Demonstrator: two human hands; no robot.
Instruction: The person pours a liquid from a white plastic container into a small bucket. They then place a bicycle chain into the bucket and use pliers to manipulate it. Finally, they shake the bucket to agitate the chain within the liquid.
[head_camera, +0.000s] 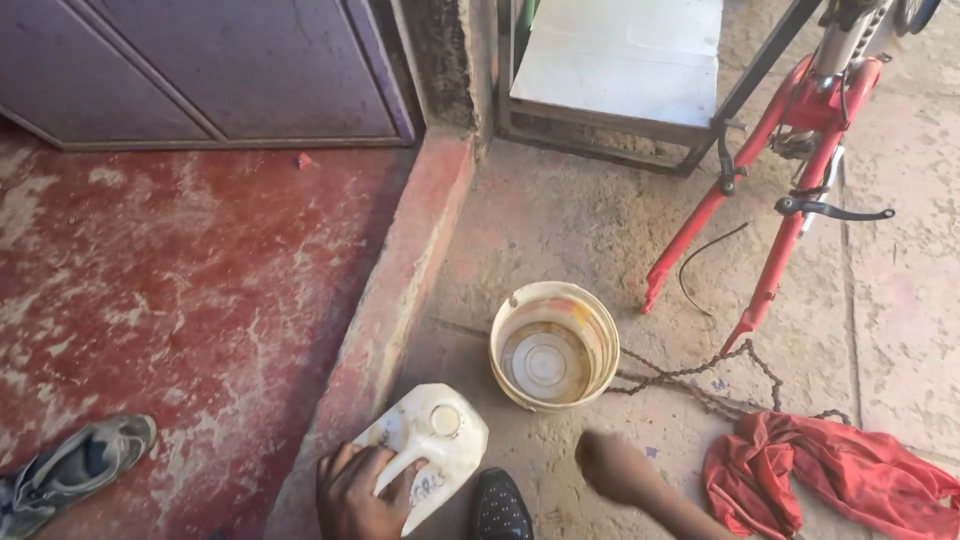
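White jerrycan (428, 445) gripped by handle in left hand (352, 492); cap kept on. Right hand (612, 465) closed, empty, near bucket (554, 345). Jerrycan best steadied before lifting, bicycle chain (700, 380) avoided.

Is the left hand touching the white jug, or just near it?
Touching. The head view shows the left hand with its fingers curled around the handle of the white jug, with no gap between them.
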